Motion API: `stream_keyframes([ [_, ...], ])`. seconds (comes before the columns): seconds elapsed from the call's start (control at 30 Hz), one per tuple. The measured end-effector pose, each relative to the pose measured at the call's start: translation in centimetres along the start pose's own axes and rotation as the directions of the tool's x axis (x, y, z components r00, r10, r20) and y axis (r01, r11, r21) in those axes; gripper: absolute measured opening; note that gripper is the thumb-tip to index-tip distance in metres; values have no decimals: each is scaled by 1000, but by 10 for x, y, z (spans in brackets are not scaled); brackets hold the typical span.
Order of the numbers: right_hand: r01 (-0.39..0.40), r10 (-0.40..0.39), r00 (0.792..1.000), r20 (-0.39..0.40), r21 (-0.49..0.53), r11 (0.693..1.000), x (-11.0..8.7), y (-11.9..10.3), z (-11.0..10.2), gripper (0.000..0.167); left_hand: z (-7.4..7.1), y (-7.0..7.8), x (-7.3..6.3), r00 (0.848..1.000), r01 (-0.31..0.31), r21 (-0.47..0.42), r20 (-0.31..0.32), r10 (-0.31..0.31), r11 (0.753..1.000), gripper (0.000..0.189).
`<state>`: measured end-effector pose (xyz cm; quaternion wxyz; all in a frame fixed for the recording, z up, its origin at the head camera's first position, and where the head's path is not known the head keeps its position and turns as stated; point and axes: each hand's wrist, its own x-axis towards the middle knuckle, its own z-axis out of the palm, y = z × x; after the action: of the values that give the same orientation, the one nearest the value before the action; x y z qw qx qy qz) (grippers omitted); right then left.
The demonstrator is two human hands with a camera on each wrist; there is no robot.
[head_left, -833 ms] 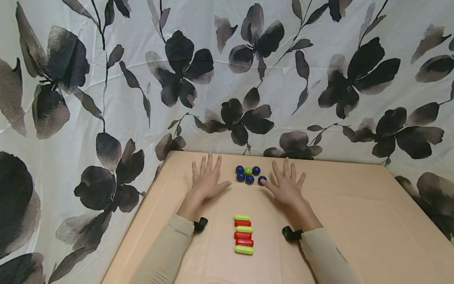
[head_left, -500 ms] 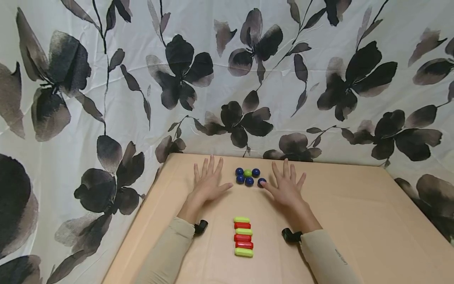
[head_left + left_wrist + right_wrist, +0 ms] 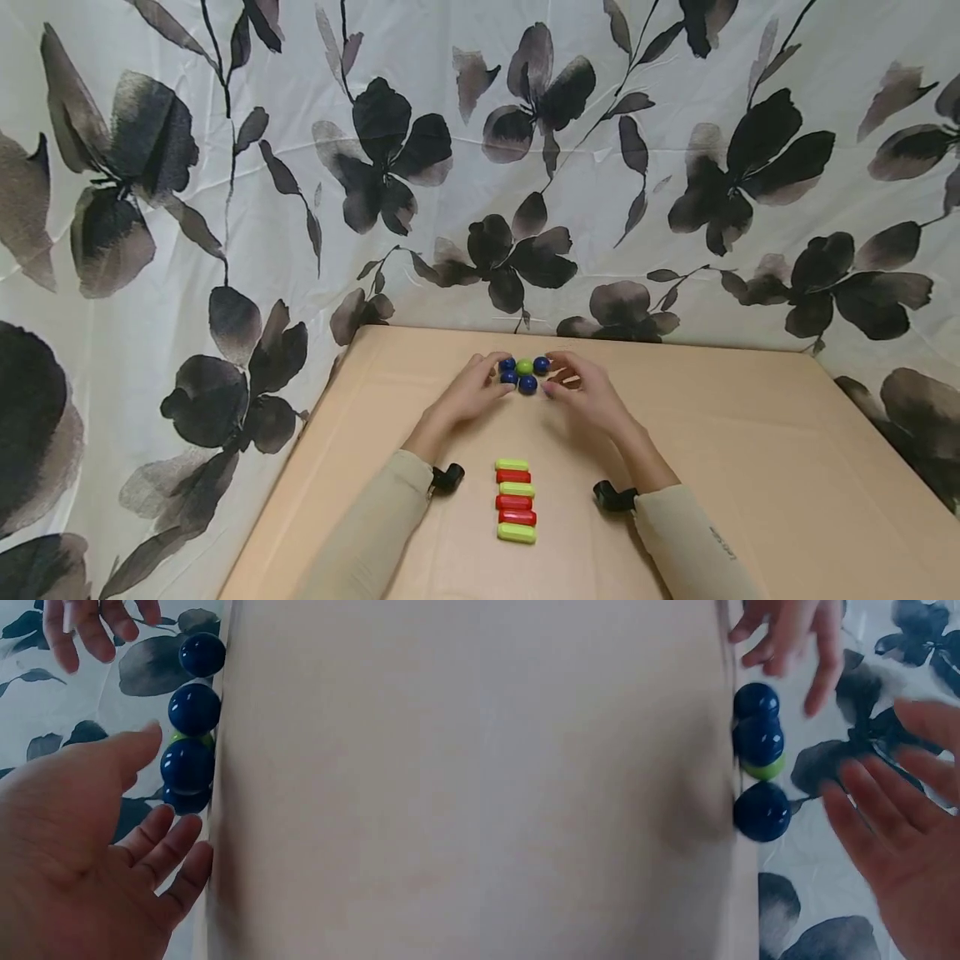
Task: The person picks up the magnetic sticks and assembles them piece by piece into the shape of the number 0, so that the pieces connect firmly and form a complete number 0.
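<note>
A cluster of dark blue balls (image 3: 528, 384) with one green ball (image 3: 524, 365) in it sits near the far edge of the tan table (image 3: 750, 467). My left hand (image 3: 478, 387) is at the cluster's left side and my right hand (image 3: 583, 392) at its right side, both close around it. In the left wrist view the left hand (image 3: 90, 855) has relaxed fingers next to a blue ball (image 3: 187, 765) and grips nothing. The right wrist view shows the right hand (image 3: 900, 825) spread beside the blue balls (image 3: 762, 811), also holding nothing.
A column of yellow-green and red bars (image 3: 515, 498) lies between my forearms, nearer to me. A flower-printed cloth (image 3: 225, 208) hangs behind and to the left of the table. The table's left edge (image 3: 300, 450) runs close to my left arm.
Both hands lay flat and spread on either side of the balls; they have moved inward and now close around the cluster. The rightmost blue ball is hidden by the right hand.
</note>
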<state>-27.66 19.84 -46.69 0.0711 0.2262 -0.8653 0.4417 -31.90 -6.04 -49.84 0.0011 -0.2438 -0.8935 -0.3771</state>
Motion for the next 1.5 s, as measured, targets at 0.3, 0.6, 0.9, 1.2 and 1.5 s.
stream_keyframes([
  [0.3,13,-55,826,561,77,997,1,-16,32,23,-2,-2,3,999,36,101,-18,-34,994,38],
  [0.6,0,40,762,646,-63,998,-15,-27,42,8,4,1,0,999,24,60,34,-26,998,28],
  [0.9,64,112,893,435,-368,927,-11,-27,47,13,-6,-10,-15,995,77,-109,72,-70,991,30],
  [1.2,-86,154,974,166,-360,929,3,-16,44,20,-9,-14,-22,994,76,-184,95,-59,980,32],
  [1.5,-88,148,980,129,-385,919,9,-19,50,21,-11,-14,-24,994,74,-204,99,-55,976,31],
])
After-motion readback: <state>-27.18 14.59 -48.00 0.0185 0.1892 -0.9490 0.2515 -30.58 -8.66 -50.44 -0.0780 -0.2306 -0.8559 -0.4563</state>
